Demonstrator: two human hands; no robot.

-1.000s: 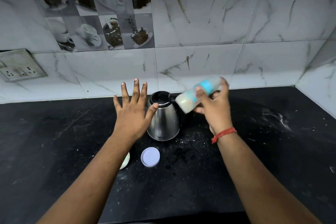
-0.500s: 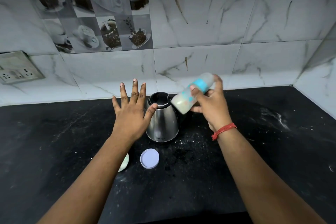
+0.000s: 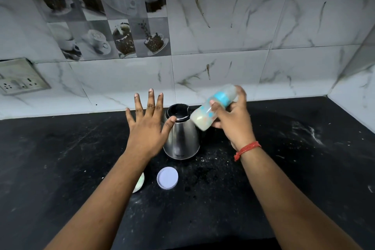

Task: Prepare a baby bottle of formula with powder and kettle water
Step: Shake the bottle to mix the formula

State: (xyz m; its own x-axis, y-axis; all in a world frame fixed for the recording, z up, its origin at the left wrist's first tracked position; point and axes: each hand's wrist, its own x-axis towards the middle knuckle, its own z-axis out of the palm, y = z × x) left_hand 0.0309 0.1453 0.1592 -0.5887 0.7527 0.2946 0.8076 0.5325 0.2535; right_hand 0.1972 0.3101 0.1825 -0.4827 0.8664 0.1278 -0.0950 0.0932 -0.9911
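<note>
The right hand (image 3: 233,122) grips the tilted, milky bottle (image 3: 213,108) above the kettle (image 3: 181,138), while the left hand (image 3: 148,126) hovers with fingers (image 3: 151,97) spread, holding nothing.

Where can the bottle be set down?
Bare counter lies right of the kettle, towards the corner wall. It is crowded in front of the kettle, by the white lid. The right hand holds the bottle.

We see dim, cool, even light with soft shadows. The black counter (image 3: 60,168) swallows detail, while the steel kettle (image 3: 181,138) carries a pale sheen. The bottle (image 3: 213,108) is smeared by motion blur. Tile lines bow towards the edges from the wide lens.
</note>
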